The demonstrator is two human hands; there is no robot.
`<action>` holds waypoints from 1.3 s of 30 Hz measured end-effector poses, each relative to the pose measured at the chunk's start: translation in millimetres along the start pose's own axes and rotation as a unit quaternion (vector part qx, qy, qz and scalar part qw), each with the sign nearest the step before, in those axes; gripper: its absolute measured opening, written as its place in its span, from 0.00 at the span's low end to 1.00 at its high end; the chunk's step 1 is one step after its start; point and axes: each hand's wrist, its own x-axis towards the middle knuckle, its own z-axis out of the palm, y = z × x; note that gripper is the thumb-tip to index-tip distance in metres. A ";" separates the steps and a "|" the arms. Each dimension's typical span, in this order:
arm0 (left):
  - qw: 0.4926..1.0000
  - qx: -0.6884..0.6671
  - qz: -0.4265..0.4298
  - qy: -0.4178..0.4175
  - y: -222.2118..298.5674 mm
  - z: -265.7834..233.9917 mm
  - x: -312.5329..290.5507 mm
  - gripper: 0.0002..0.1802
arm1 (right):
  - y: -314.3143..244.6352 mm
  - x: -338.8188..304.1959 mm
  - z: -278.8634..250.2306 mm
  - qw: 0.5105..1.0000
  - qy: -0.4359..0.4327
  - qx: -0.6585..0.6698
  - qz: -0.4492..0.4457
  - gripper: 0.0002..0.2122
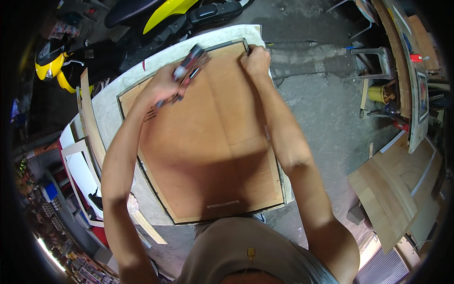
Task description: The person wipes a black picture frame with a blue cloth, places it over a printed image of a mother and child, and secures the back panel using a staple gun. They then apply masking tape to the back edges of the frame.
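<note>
- Gripping with the left hand (163, 86) a red, black and silvery hand tool (190, 66), blurred by motion, with fingers wrapped around its middle; cannot tell its exact kind.
- Holding that tool aslant above the far left part of a large, flat, rectangular brown wooden board (203, 142); cannot tell whether touching.
- Placing the right hand (257, 61) at the far right corner of a thin, dark, rectangular frame (229, 44) around the board, with fingers bent; cannot tell how tightly closed or whether hooked under the rim.
- Keeping both board and frame flat on a white-topped bench (108, 106), between the two forearms, with one short side just before the body.
- Showing on the board: small black printed marks (150, 114) beside the left forearm, a narrow pale strip (223, 204) by the near edge, and a broad shadow across the nearer half.
- To the left of the frame: a long, pale wooden strip (90, 116) and, nearer, a white rectangular surround (75, 147).
- Beyond the bench, far left: yellow-and-black motorcycles (165, 15).
- Off to the right, well apart: a grey stool (378, 59), a yellow bucket (376, 93) and, nearer, light brown plywood sheets (388, 194).
- Wearing a grey-brown top (217, 246) with a small gold-coloured pendant (251, 252).
</note>
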 end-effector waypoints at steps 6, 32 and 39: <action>0.974 0.185 0.101 -0.086 56.1 9.7 78.8 0.18 | 5.7 1.0 -11.9 0.997 -0.033 0.075 0.010 0.15; 0.968 0.179 0.075 -0.157 39.4 51.9 3.9 0.12 | 43.0 -109.3 -46.3 0.998 -0.013 0.044 0.030 0.14; 0.942 0.277 0.093 -0.167 56.6 88.2 16.6 0.13 | 30.5 -111.4 -49.7 0.999 -0.004 -0.010 0.039 0.12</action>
